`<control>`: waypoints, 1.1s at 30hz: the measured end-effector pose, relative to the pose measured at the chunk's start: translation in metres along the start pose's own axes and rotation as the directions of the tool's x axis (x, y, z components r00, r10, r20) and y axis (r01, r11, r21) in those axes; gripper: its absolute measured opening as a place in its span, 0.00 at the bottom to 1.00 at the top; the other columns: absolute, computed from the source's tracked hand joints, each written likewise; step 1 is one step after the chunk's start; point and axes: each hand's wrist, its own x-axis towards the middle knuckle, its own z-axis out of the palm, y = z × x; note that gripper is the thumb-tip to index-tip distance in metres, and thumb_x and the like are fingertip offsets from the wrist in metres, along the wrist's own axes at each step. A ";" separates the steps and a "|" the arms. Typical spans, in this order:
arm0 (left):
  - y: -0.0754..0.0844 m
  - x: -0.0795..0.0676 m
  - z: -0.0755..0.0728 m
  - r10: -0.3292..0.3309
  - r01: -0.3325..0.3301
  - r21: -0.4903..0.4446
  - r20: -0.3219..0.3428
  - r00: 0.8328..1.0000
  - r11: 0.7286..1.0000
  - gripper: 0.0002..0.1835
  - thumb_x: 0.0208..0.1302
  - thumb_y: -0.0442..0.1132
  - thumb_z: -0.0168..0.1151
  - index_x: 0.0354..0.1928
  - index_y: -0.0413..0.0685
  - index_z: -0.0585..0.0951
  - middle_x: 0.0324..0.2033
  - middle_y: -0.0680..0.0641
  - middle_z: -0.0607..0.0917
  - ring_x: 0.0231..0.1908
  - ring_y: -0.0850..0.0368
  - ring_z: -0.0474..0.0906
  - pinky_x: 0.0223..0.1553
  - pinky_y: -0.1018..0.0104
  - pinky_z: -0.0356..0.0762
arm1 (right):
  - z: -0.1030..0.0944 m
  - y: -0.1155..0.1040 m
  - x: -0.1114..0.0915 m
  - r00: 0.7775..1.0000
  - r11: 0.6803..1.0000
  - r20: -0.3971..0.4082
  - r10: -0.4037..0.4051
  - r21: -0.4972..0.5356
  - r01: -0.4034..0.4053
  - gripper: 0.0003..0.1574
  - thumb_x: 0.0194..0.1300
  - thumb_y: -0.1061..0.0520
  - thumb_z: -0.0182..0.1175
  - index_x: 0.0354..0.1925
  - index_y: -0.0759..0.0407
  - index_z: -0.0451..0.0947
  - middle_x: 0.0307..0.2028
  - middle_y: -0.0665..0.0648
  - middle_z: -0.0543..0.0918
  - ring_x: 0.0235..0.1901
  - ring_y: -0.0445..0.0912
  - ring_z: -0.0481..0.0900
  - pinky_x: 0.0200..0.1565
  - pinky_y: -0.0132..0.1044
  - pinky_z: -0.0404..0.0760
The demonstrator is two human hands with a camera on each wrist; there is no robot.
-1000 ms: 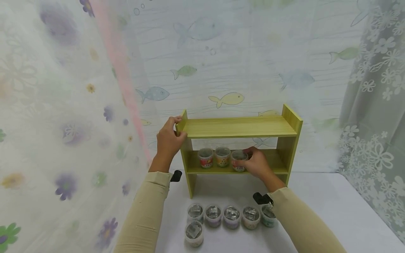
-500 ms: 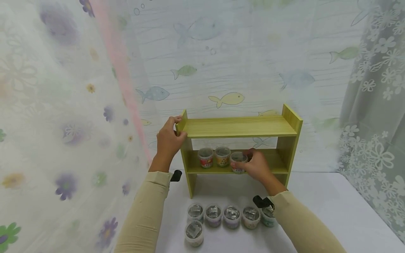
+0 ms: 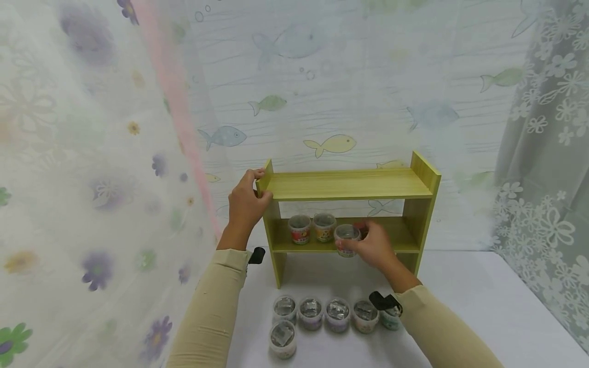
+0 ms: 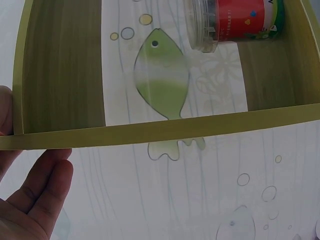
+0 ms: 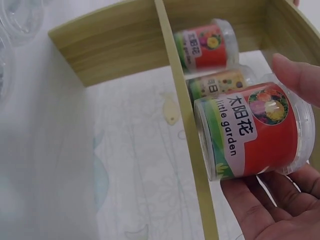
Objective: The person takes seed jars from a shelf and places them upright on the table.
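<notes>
A small yellow-green wooden shelf [image 3: 349, 185] stands on the white table. My left hand [image 3: 247, 204] holds the upper end of its left side panel, thumb on one side and fingers on the other. In my right hand [image 3: 376, 245] is a clear plastic jar [image 5: 257, 132] with a red "little garden" label, gripped between thumb and fingers at the middle board's front edge. Left of it on that board stand a red-labelled jar [image 3: 299, 229] and a yellow-labelled jar [image 3: 324, 228].
Several similar jars [image 3: 337, 315] form a row on the table before the shelf, with one more jar [image 3: 282, 340] nearer at the left. My right forearm partly covers the row's right end. A fish-patterned curtain [image 3: 331, 92] hangs behind.
My right hand has drawn the red-labelled jar forward, toward me and slightly down, out past the middle board's front edge. My left hand stays on the side panel.
</notes>
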 end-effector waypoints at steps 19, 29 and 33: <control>0.000 0.000 0.001 -0.016 0.016 0.014 0.007 1.000 1.000 0.20 0.61 0.32 0.64 0.56 0.44 0.78 0.65 0.57 0.82 0.28 0.53 0.85 0.29 0.59 0.81 | 0.020 -0.007 -0.017 0.999 0.999 -0.031 -0.023 0.048 0.025 0.46 0.45 0.42 0.84 0.55 0.61 0.74 0.48 0.61 0.83 0.46 0.53 0.83 0.44 0.42 0.84; 0.000 0.000 0.002 -0.009 0.009 0.007 0.000 1.000 1.000 0.20 0.60 0.32 0.64 0.56 0.43 0.78 0.65 0.56 0.82 0.28 0.53 0.85 0.29 0.59 0.81 | 0.032 -0.006 -0.036 1.000 0.997 0.004 -0.027 0.078 0.027 0.44 0.43 0.44 0.85 0.51 0.56 0.73 0.47 0.58 0.82 0.45 0.51 0.82 0.42 0.41 0.83; -0.001 0.000 0.002 -0.006 0.006 0.009 -0.001 1.000 1.000 0.20 0.60 0.31 0.64 0.55 0.43 0.78 0.65 0.56 0.83 0.27 0.53 0.84 0.28 0.60 0.79 | 0.038 -0.005 -0.043 1.000 0.995 0.017 -0.017 0.095 0.015 0.43 0.42 0.45 0.86 0.50 0.57 0.72 0.45 0.58 0.82 0.43 0.50 0.81 0.39 0.40 0.82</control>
